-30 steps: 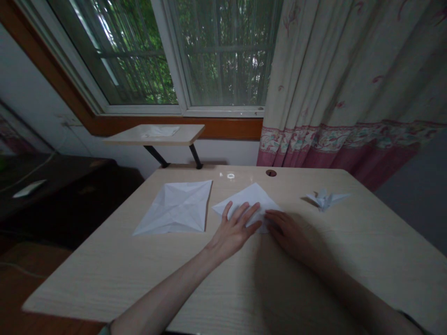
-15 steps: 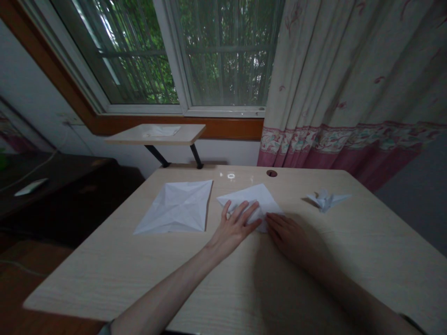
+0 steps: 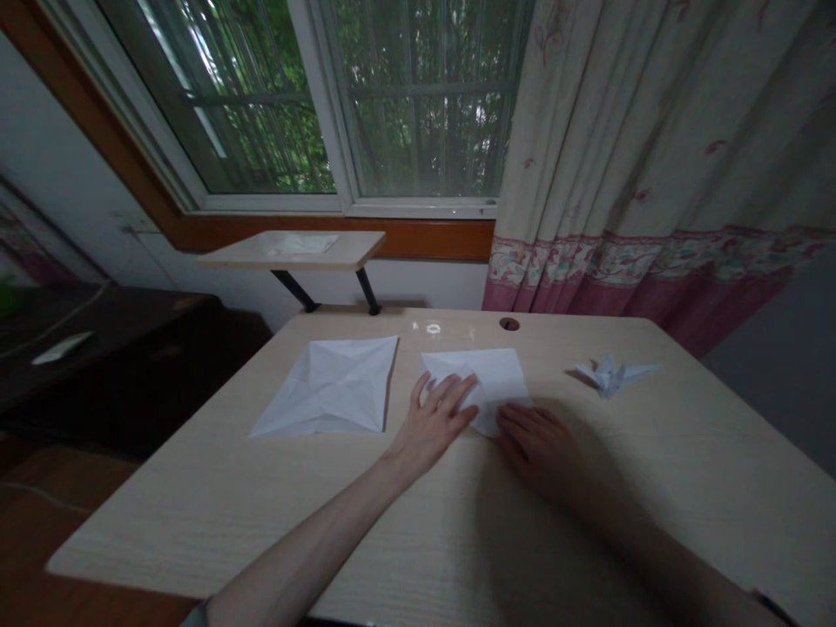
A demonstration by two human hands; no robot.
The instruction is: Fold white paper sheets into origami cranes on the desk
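A partly folded sheet of white paper lies flat on the light wood table. Spread over its left part are the fingers of my left hand, pressing down from above. My right hand rests at the paper's lower right edge, fingers stretched out close together and touching it. Both hands hide some of the near side of the sheet. To the left, a creased white paper square lies unfolded. On the right sits a white origami crane, apart from my hands.
A small raised shelf on black legs stands at the back left with white paper on it. A round cable hole is near the table's back edge. Behind are a window and a curtain; a dark low table stands left.
The paper under my hands has turned clockwise, so its far edge now runs roughly level. My left hand has shifted slightly left and down. The other papers lie as before.
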